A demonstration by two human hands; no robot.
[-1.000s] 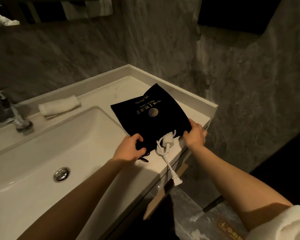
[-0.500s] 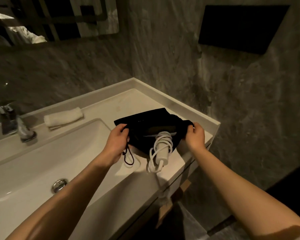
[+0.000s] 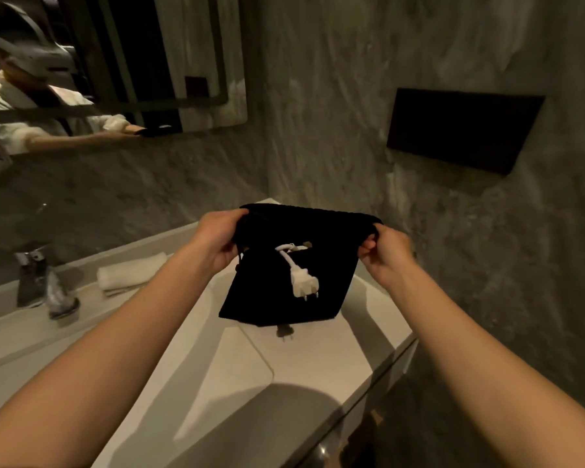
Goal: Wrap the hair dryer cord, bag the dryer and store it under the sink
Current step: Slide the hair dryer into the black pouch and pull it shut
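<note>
Bagging: left hand (image 3: 217,239) and right hand (image 3: 384,253) pinching bag (image 3: 267,298) mouth, plug (image 3: 304,283) dangling outside; next, tucking plug in, cinching.

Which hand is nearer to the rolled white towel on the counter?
Left. The left hand grips the black bag's left rim, just right of and above the rolled towel. The right hand holds the opposite rim, with the whole bag between it and the towel.

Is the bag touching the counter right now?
Apart. The head view shows the bag held up by both hands, its bottom edge hanging clear above the counter, its shadow beneath.
</note>
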